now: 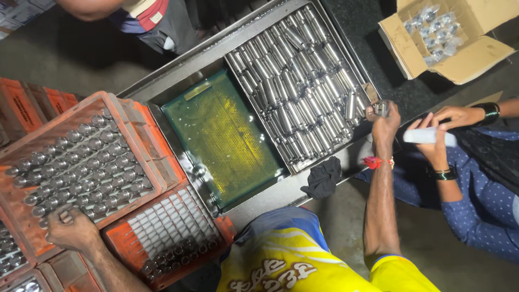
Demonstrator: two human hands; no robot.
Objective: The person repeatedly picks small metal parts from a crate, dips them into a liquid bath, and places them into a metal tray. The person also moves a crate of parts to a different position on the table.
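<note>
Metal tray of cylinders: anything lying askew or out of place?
Yes. In the metal tray, a few steel cylinders lie diagonally across the neat rows near the top. A black rag sits crumpled beside the tray.

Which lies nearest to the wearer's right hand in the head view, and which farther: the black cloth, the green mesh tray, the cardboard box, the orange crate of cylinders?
From the right hand:
1. Black cloth, just below-left on the tray edge.
2. Cardboard box, upper right; green mesh tray, to the left. Too close to call.
3. Orange crate of cylinders, far left, by the left hand.
</note>
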